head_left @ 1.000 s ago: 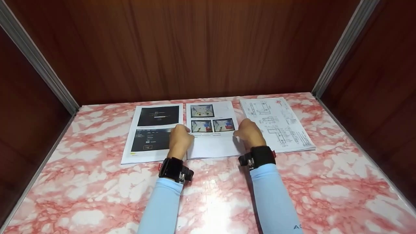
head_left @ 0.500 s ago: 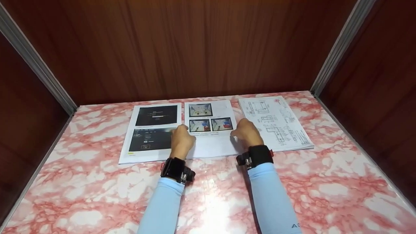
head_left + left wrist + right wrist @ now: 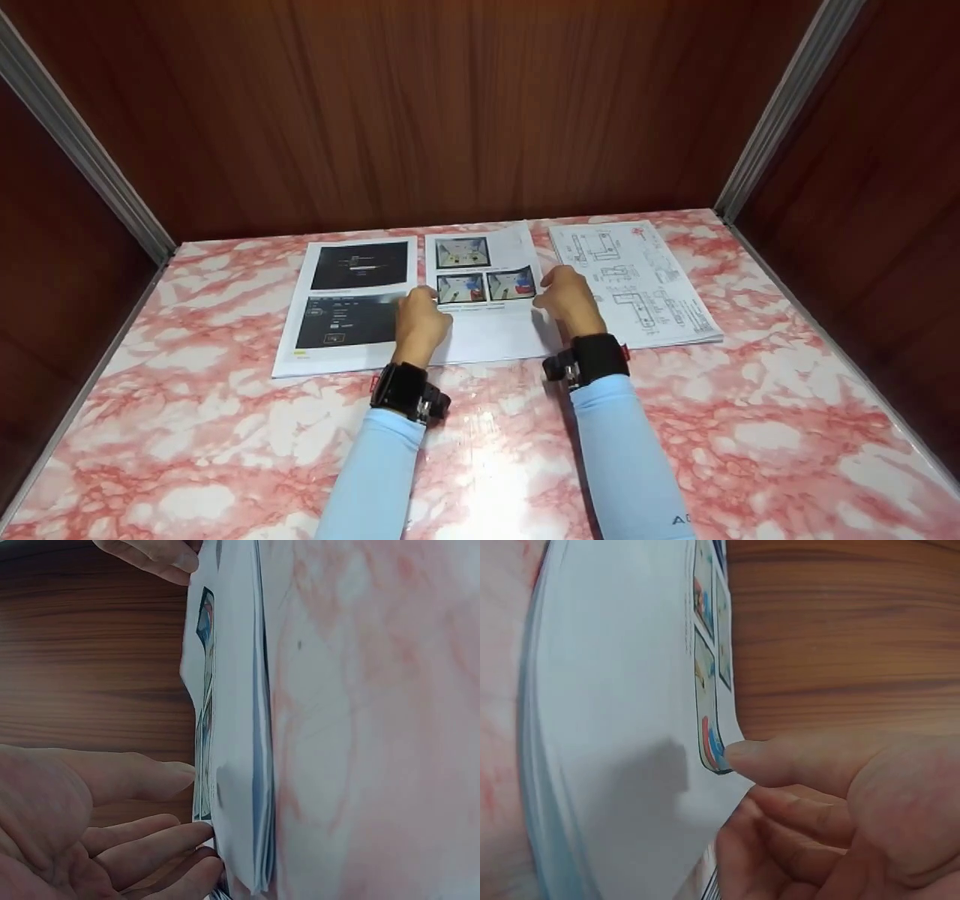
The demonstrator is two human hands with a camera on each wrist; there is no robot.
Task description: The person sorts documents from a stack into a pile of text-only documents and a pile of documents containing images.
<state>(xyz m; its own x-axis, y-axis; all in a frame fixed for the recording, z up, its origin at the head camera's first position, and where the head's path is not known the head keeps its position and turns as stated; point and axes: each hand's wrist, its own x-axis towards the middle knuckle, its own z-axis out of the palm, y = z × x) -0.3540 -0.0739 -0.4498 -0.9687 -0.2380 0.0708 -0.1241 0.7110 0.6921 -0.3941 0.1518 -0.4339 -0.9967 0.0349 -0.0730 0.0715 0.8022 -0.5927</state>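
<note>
A middle stack of printed papers [image 3: 487, 337] lies between my hands, its top sheet [image 3: 630, 675] carrying several small photos. My right hand [image 3: 571, 300] pinches this sheet's right edge, thumb on top and fingers beneath; the sheet bends up there in the right wrist view. At the stack's left edge is my left hand [image 3: 422, 322]. In the left wrist view its thumb [image 3: 142, 778] is straight and its fingertips touch the paper's edge, with no pinch seen.
On the left lies a paper stack with dark screen prints [image 3: 356, 352]. A stack of line drawings [image 3: 660, 289] lies on the right. All are on a red-and-white marbled table [image 3: 225, 442]. Brown wooden panels [image 3: 450, 112] with metal corner posts enclose the back and sides.
My right hand has raised the right edge of the middle stack's top sheet, which now curves upward. The left hand stays at the left edge. The view has shifted slightly.
</note>
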